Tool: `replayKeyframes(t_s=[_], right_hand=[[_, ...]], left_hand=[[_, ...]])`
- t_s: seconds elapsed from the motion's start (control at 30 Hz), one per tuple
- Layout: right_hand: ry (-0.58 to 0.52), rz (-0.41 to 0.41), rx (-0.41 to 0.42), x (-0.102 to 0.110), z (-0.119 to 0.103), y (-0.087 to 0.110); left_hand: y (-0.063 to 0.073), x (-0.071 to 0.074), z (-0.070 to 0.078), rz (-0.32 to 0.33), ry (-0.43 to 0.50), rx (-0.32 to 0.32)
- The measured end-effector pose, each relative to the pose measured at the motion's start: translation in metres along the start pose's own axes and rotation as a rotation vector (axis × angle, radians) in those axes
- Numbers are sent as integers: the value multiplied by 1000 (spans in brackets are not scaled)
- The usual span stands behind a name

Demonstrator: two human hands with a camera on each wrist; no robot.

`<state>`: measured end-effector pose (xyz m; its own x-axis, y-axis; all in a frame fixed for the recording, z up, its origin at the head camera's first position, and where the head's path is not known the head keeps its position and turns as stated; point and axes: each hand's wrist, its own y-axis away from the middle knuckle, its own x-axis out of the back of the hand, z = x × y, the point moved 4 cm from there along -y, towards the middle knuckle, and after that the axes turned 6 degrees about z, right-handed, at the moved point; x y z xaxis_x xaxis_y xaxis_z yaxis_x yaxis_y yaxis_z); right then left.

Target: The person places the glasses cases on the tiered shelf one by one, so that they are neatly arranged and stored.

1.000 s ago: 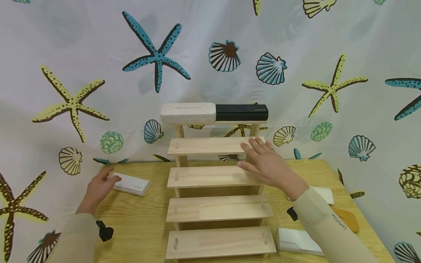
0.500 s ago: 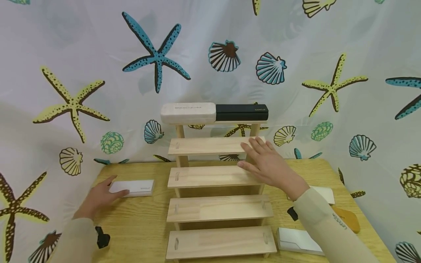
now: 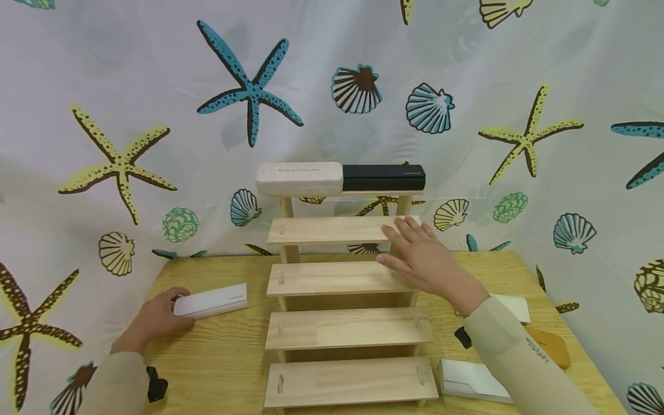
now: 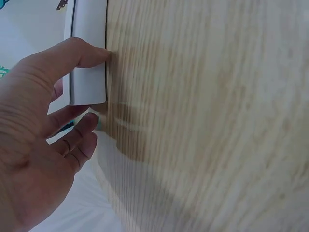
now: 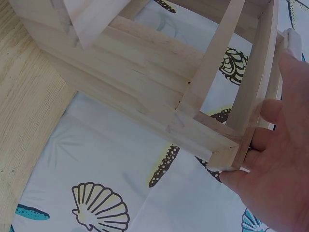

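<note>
At the left of the table, my left hand [image 3: 159, 317] holds one end of a white glasses case [image 3: 215, 302]. In the left wrist view the thumb presses the side of the case [image 4: 90, 24], with the forefinger behind it mostly hidden. My right hand [image 3: 426, 258] rests on the right end of the second-highest step of a wooden stepped rack [image 3: 332, 229], its fingers laid on the board. In the right wrist view the fingers [image 5: 263, 137] touch the rack's edge. On the top step, a white case [image 3: 299, 178] and a black case [image 3: 384, 178] sit end to end.
Right of the rack lie a white case [image 3: 472, 379], another white case [image 3: 513, 307] and an orange-brown case [image 3: 550, 346], partly behind the right sleeve. The rack's lower steps [image 3: 350, 380] are bare. A patterned curtain [image 3: 321, 132] hangs behind the table.
My left hand has closed its fingers around the white glasses case, which has shifted slightly right and turned, its right end swinging away. My right hand stays on the rack.
</note>
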<state>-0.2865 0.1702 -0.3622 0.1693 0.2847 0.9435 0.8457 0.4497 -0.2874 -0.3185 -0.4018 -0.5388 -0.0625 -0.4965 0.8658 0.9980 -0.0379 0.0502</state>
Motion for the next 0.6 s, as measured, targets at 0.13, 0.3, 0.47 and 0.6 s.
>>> replayKeyframes(t_s=[0.13, 0.3, 0.47, 0.6], right_hand=[[-2, -3, -3, 0, -1, 0], [0, -2, 1, 0, -1, -1], [-2, 4, 4, 0, -1, -1], [-3, 4, 7, 1, -2, 0]], left_hand=[[4, -3, 2, 10, -4, -9], [10, -7, 6, 34, -18, -55], [15, -7, 11, 63, 13, -42], [16, -4, 15, 86, 24, -53]])
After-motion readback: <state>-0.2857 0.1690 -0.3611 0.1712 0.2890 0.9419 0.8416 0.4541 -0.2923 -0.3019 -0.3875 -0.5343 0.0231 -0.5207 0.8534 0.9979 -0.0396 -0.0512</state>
